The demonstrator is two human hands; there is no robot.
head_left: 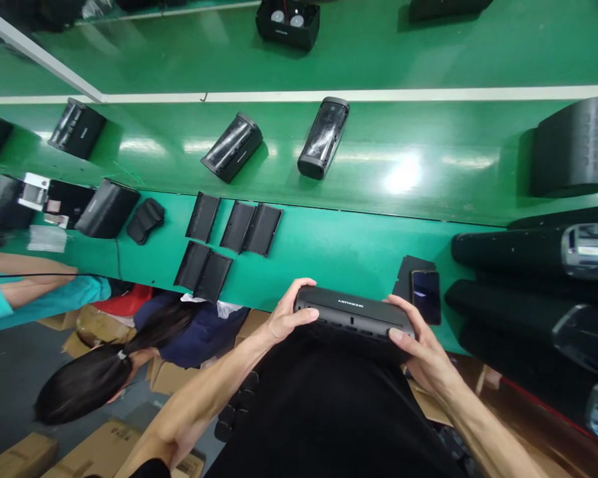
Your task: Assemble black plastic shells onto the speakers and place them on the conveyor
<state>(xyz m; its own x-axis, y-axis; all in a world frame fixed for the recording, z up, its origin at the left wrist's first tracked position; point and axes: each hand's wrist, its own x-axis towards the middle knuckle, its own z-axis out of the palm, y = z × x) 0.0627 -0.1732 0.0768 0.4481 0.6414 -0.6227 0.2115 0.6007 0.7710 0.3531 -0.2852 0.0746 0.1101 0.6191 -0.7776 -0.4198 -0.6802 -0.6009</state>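
Observation:
A black portable speaker point(353, 311) with white lettering on its face is held level at the bench's near edge, close to my body. My left hand point(290, 317) grips its left end, thumb across the front and fingers behind. Round its right end closes my right hand point(421, 338), thumb on the front edge. Just beyond that hand lies a smartphone point(426, 295), partly on a dark flat piece point(405, 275). To the left on the green bench are several black curved panels point(240, 226), laid out in two rows.
Two film-wrapped speakers point(323, 138) rest on the green conveyor surface beyond the bench. Large dark speakers point(508, 255) are stacked at the right. Another person point(174, 338) bends low at the left, and a co-worker's arm point(27, 282) shows farther left. Cardboard boxes point(99, 451) are on the floor.

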